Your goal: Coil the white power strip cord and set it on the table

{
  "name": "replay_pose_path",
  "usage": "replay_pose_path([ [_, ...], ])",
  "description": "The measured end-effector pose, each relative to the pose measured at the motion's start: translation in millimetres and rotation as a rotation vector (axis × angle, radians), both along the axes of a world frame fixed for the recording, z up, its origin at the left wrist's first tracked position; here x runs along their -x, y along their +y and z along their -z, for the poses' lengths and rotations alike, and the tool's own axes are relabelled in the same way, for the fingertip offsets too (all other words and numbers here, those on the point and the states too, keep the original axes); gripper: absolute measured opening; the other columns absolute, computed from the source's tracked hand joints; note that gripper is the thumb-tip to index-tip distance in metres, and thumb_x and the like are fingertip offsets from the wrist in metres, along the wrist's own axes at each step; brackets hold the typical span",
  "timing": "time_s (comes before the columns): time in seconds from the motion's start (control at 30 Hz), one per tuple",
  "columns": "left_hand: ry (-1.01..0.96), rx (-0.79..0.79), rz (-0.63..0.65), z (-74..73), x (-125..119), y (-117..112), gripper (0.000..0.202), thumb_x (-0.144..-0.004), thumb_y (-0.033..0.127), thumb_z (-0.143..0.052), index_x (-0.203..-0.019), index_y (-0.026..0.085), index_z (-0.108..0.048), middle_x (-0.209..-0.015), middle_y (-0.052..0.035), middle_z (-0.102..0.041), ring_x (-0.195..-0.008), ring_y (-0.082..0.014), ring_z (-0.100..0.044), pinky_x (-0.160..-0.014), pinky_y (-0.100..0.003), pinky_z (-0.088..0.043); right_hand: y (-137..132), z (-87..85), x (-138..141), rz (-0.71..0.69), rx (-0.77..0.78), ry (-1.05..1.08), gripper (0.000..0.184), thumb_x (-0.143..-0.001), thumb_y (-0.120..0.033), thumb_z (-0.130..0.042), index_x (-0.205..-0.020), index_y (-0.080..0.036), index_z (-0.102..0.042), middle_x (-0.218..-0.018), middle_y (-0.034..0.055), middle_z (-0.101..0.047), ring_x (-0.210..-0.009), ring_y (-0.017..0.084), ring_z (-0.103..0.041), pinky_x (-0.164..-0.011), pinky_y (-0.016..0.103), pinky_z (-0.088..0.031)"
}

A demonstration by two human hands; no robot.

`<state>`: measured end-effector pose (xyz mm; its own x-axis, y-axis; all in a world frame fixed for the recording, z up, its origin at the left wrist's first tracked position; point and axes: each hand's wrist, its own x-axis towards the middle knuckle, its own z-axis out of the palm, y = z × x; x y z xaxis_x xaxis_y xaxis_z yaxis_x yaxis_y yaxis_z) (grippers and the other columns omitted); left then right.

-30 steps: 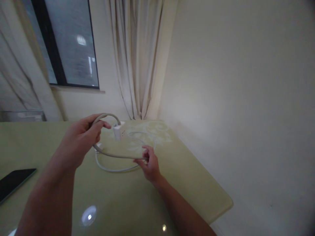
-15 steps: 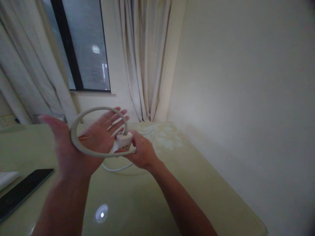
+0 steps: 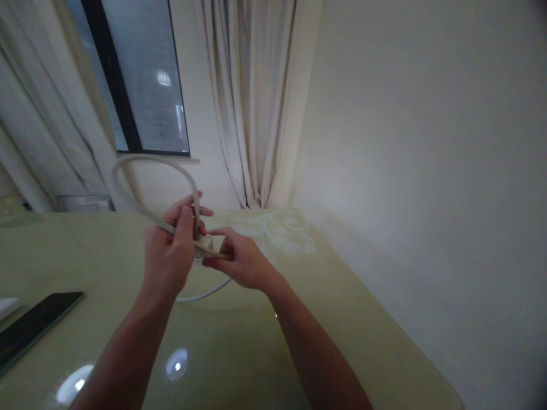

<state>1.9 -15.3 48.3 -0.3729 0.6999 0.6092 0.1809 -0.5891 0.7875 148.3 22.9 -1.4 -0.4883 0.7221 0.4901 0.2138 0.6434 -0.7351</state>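
Note:
A thick white cable point(image 3: 150, 158) rises in a large loop above my two hands. Its ends come down to a small white block point(image 3: 205, 242) with small dark holes in its lower side, perhaps a socket or adapter. My left hand point(image 3: 173, 245) is closed on the cable at the loop's base, thumb up, other fingers partly spread behind. My right hand point(image 3: 241, 259) pinches the cable beside the block with thumb and fingers; the fingertips partly hide the block. Under the hands, a thinner white cord point(image 3: 205, 294) curves along the table.
The pale green glossy table point(image 3: 239, 347) reflects ceiling lights. At the left lie a dark flat tablet or phone point(image 3: 40, 322) and a white object point(image 3: 7, 306) cut off by the frame. Beyond the table hang curtains point(image 3: 252, 102) beside a window point(image 3: 141, 80); a wall point(image 3: 419, 171) borders the right.
My left hand has gone from open, with the loop across its palm, to closed around the cable. The loop has risen and shifted left. My right hand keeps its pinch.

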Motion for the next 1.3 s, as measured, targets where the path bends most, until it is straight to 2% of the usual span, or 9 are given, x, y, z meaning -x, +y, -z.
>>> replay_pose_path([
  [0.1, -0.111, -0.094, -0.207, -12.0, 26, -5, 0.034, -0.102, 0.037, -0.055, -0.124, 0.020, -0.075, -0.089, -0.0035, -0.070, -0.058, -0.0086, -0.052, -0.047, -0.019, -0.039, 21, 9.7, -13, -0.026, -0.009, 0.005, 0.033, -0.089, -0.048, -0.080, -0.104, -0.019, -0.076, -0.059, -0.0102, -0.047, -0.054, 0.009, -0.043, -0.056, 0.022, -0.032],
  [0.2, 0.034, 0.070, -0.239, -17.7, 43, -11, 0.032, -0.099, 0.047, -0.061, -0.107, 0.021, -0.078, -0.073, -0.0001, -0.063, -0.054, -0.0098, -0.048, -0.043, -0.020, -0.032, 31, 10.5, -25, 0.028, -0.083, 0.022, 0.039, -0.097, -0.052, -0.070, -0.080, -0.017, -0.076, -0.064, -0.0041, -0.058, -0.061, 0.011, -0.051, -0.061, 0.023, -0.036],
  [0.33, 0.375, 0.361, 0.026, -15.7, 43, -15, 0.048, -0.090, 0.066, -0.063, -0.083, 0.020, -0.072, -0.062, 0.0005, -0.056, -0.057, -0.0149, -0.052, -0.047, -0.024, -0.037, 20, -6.5, -31, 0.209, -0.197, -0.183, 0.048, -0.111, -0.043, -0.049, -0.079, -0.017, -0.074, -0.076, 0.0028, -0.070, -0.072, 0.013, -0.061, -0.071, 0.025, -0.039],
  [0.47, 0.487, 0.420, 0.338, -3.3, 28, -8, 0.043, -0.081, 0.062, -0.073, -0.095, 0.021, -0.076, -0.081, -0.0032, -0.068, -0.075, -0.0206, -0.061, -0.059, -0.026, -0.047, -3, -26.9, -25, 0.582, -0.214, -0.401, 0.045, -0.113, -0.041, -0.042, -0.089, -0.018, -0.072, -0.085, 0.0077, -0.075, -0.075, 0.018, -0.065, -0.069, 0.028, -0.036],
  [0.67, -0.029, 0.373, 0.521, 6.1, 3, 3, 0.038, -0.088, 0.043, -0.057, -0.102, 0.015, -0.078, -0.069, -0.0002, -0.054, -0.049, -0.0098, -0.038, -0.043, -0.022, -0.025, -3, -20.9, -18, 0.584, -0.282, -0.422, 0.025, -0.109, -0.027, -0.043, -0.123, -0.024, -0.064, -0.098, 0.0058, -0.078, -0.080, 0.021, -0.069, -0.067, 0.028, -0.039],
  [0.83, -0.357, 0.194, 0.470, -12.2, 8, -9, 0.039, -0.068, 0.027, -0.060, -0.095, 0.010, -0.082, -0.058, 0.0011, -0.047, -0.041, -0.0082, -0.034, -0.038, -0.022, -0.024, 30, 4.2, -31, 0.619, -0.262, -0.237, 0.018, -0.102, -0.020, -0.051, -0.105, -0.018, -0.069, -0.105, 0.0090, -0.073, -0.097, 0.021, -0.066, -0.084, 0.029, -0.047],
  [1.07, -0.456, -0.004, 0.352, -33.3, 18, -36, 0.028, -0.074, 0.028, -0.059, -0.090, 0.018, -0.081, -0.047, 0.0007, -0.043, -0.037, -0.0108, -0.032, -0.038, -0.027, -0.034, 44, 21.6, -40, 0.739, -0.042, -0.439, 0.016, -0.096, -0.028, -0.061, -0.103, -0.022, -0.075, -0.106, 0.0089, -0.074, -0.092, 0.022, -0.067, -0.077, 0.030, -0.046],
  [1.17, -0.412, 0.017, 0.252, -35.2, 20, -37, 0.031, -0.070, 0.021, -0.054, -0.084, 0.014, -0.081, -0.056, -0.0070, -0.062, -0.036, -0.0112, -0.038, -0.033, -0.024, -0.029, 45, 22.2, -51, 0.791, 0.010, -0.482, 0.024, -0.102, -0.038, -0.058, -0.106, -0.022, -0.076, -0.112, 0.0114, -0.075, -0.097, 0.024, -0.069, -0.079, 0.032, -0.047],
  [1.3, -0.380, 0.149, 0.191, -34.0, 18, -24, 0.031, -0.064, 0.015, -0.048, -0.073, 0.009, -0.077, -0.079, -0.0144, -0.077, -0.034, -0.0085, -0.040, -0.031, -0.022, -0.027, 42, 14.5, -72, 0.629, 0.096, -0.513, 0.021, -0.104, -0.034, -0.058, -0.110, -0.025, -0.076, -0.104, 0.0069, -0.078, -0.098, 0.021, -0.071, -0.082, 0.028, -0.048],
])
